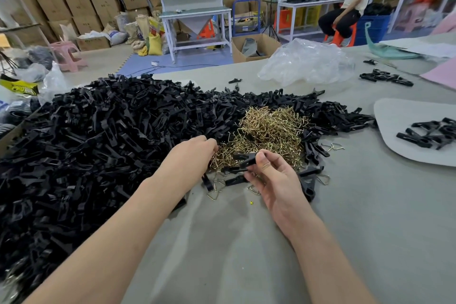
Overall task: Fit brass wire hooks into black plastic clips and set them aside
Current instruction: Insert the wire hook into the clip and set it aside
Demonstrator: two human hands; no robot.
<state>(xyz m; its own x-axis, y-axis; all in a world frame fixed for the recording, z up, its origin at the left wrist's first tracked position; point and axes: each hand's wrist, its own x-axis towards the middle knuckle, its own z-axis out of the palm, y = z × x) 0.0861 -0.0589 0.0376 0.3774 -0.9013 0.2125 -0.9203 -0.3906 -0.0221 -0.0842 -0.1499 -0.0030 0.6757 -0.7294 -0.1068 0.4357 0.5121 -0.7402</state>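
Note:
A big heap of black plastic clips (103, 136) covers the left and middle of the grey table. A smaller heap of brass wire hooks (269, 128) lies on its right side. My right hand (274, 180) pinches one black clip (246, 161) between thumb and fingers, just above the near edge of the brass heap. My left hand (190, 158) reaches into the near left edge of the brass hooks with its fingers curled down; what the fingertips hold is hidden. Several loose hooks (217, 189) and clips lie under both hands.
A grey board (404, 131) at the right carries several black clips (429, 134). More clips (385, 77) lie at the far right, near a crumpled clear plastic bag (306, 61). A seated person (345, 7), shelving and cardboard boxes stand beyond the table.

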